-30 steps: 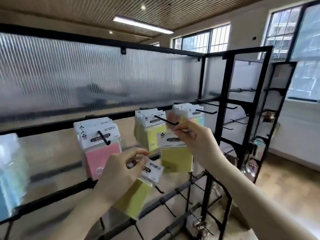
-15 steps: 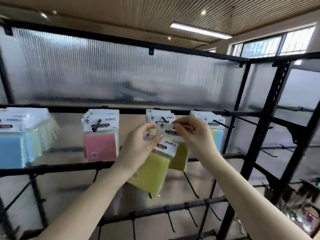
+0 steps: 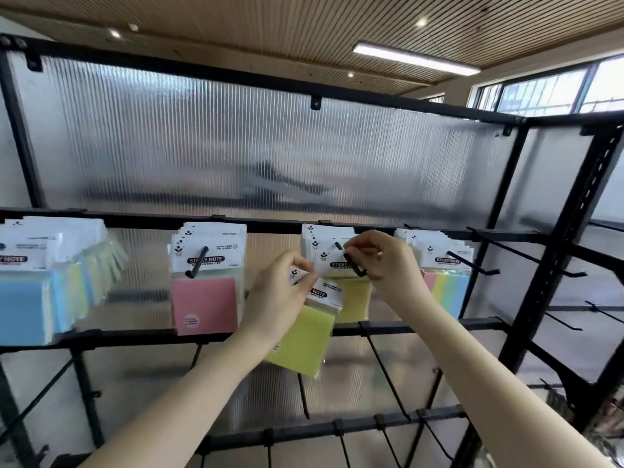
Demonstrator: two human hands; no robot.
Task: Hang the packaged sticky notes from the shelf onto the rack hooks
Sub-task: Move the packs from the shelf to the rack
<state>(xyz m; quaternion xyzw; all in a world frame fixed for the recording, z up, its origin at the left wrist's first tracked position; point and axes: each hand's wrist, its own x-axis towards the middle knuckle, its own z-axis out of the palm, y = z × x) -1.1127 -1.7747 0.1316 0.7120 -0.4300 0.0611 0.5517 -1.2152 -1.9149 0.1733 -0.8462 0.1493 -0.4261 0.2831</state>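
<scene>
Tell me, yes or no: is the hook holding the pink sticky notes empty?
No: the hook carries a stack of pink sticky note packs.

A ribbed translucent panel fills the background behind the black frame, held along its top edge by small black clips; a dark blurred shape shows through its lower half. Overhead, a slatted wooden ceiling carries one long fluorescent strip light and several small round recessed lights; barred windows sit at the upper right, daylight bright behind them.
</scene>
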